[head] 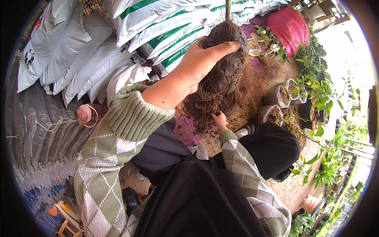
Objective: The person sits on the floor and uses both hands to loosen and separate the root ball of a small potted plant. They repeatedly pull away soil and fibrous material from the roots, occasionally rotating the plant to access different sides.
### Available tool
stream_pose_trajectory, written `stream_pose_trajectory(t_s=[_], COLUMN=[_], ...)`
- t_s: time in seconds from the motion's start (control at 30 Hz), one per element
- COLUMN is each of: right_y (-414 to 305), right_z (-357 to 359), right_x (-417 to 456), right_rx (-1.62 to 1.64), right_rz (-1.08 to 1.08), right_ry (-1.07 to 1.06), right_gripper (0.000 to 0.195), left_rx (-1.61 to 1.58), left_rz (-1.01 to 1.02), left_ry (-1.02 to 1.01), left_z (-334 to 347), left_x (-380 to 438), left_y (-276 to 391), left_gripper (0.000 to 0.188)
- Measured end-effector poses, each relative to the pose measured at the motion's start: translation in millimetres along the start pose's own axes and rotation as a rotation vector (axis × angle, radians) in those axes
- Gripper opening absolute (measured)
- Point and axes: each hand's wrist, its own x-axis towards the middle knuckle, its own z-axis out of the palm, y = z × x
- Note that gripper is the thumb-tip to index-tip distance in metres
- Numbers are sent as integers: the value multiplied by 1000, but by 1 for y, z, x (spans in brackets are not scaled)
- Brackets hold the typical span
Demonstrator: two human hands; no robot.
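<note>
A plant's root ball (223, 71), dark soil wrapped in fine brown roots, hangs upright before me with its stem (228, 10) leaving the top of the picture. My left hand (204, 60) grips the upper part of the root ball, thumb across its front. Lower down, my right hand (220, 121) is at the loose root ends under the ball, its fingertips bent together at the strands; whether they pinch any is too small to tell. Below the roots lies a purple sheet (189, 130) strewn with soil crumbs.
Stacked white and green plastic sacks (165, 35) stand ahead and to the left. A pink-lidded container (87, 115) is at left. Grey grow bags (279, 96) and leafy plants (319, 89) line the right. A red mesh sack (288, 31) and loose brown roots (254, 86) lie beyond the ball.
</note>
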Motion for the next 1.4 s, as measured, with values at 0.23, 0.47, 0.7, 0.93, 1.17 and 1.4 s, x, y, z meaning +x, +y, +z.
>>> stream_pose_trajectory(t_s=[0.23, 0.47, 0.7, 0.93, 1.17, 1.4], right_y=[-22, -33, -26, -34, -27, -31], right_z=[-14, -20, -16, -31, -32, -34], right_x=[-24, -40, -41, -25, -5, -1], right_rx=[23, -43, -266, -44, 240, 593], right_rz=[82, 70, -66, -21, 61, -4], right_ry=[18, 1, 347, 513, 394, 190], right_gripper=[68, 65, 48, 52, 65, 66], left_rx=[-32, -10, 12, -45, -33, -34], left_rz=[4, 10, 70, -4, 43, 27], left_ry=[-12, 2, 5, -22, -48, -60], left_z=[-4, -3, -5, -3, 0, 3], left_x=[-1, -1, 6, 3, 7, 5], left_y=[-3, -2, -9, -4, -6, -4], left_gripper=[36, 34, 34, 31, 32, 34])
